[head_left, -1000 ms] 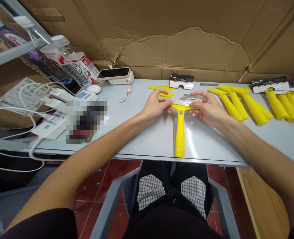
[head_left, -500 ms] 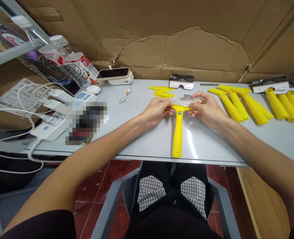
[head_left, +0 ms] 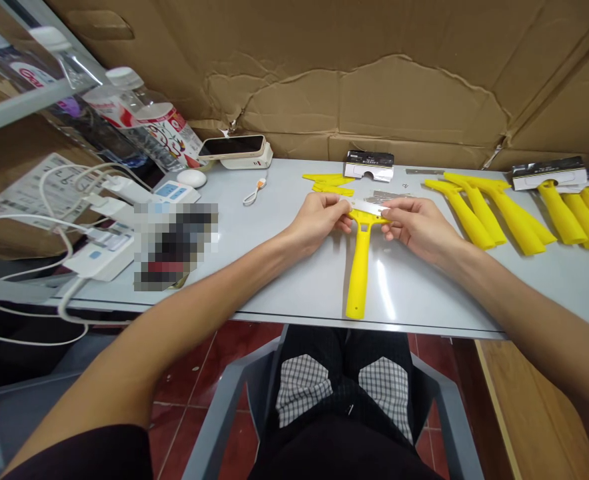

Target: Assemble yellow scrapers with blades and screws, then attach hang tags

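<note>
Yellow handle (head_left: 358, 270) — smooth; T-shaped

- We are seeing bright yellow on the handle (head_left: 358, 270) and plain silver on the blade (head_left: 367, 207) along its head.
- We are finding yellow too on the loose handles (head_left: 513, 217) and the flat pieces (head_left: 332, 179).
- We are viewing a pale blue-grey tabletop (head_left: 304, 287) with a thin dark line along its front edge.
- We are noting black and white on the small boxes (head_left: 369, 166) and plain brown on the cardboard (head_left: 294, 47).
- We are spotting red and white on the bottle label (head_left: 168, 127) and white with blue panels on the power strip (head_left: 114, 260).
- We are looking at dark trousers (head_left: 298, 340) with grey-and-white checked patches (head_left: 303, 387), and red floor tiles (head_left: 179, 380).
</note>
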Demonstrator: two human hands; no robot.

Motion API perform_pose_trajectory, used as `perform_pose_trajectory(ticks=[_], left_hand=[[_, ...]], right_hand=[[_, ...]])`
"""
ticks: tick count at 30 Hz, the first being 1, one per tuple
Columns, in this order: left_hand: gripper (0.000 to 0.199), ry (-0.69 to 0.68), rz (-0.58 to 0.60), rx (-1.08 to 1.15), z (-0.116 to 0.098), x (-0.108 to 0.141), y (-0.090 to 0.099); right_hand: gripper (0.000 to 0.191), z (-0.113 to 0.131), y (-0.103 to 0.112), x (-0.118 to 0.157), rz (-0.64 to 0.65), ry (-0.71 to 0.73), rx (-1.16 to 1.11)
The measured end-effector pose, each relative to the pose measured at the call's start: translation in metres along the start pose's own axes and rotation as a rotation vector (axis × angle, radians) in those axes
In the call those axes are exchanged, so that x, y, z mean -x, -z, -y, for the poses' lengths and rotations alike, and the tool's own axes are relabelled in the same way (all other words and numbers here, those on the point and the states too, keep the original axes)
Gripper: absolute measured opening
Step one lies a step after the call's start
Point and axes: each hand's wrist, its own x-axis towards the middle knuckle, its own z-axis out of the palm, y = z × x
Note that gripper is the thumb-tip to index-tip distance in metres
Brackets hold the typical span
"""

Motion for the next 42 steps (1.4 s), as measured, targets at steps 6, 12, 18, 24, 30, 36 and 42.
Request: perform_pose_trajectory(ticks=[6, 12, 18, 24, 30, 36, 42], left_hand=[[0.015, 0.164, 0.132, 0.001, -0.011, -0.003, 0.010], [0.013, -0.095, 0.057, -0.261, -0.037, -0.026, 0.058], [0.006, -0.502, -0.145, -0.875, -0.039, -0.043, 0.089], [0.024, -0.327, 0.099, -1.153, -0.036, -0.033, 0.089], [0.025, -0.328, 0.269, -1.226, -0.030, -0.028, 0.086], [0.025, -0.452, 0.186, -1.200, -0.032, -0.023, 0.079], [0.044, -0.406, 0.044, -0.701, -0.036, -0.021, 0.065]], right_hand=[[0.012, -0.001, 0.002, -0.001, -0.029, 0.033, 0.045], [0.011, 0.006, 0.008, -0.001, -0.053, 0.077, 0.066], [0.012, 0.005, 0.014, -0.004, -0.063, 0.097, 0.089], [0.012, 0.010, 0.021, -0.007, -0.091, 0.092, 0.084], [0.012, 0.014, 0.024, -0.010, -0.125, 0.112, 0.087], [0.013, 0.009, 0.019, -0.008, -0.131, 0.045, 0.109], [0.014, 0.009, 0.018, -0.007, -0.122, 0.038, 0.103]])
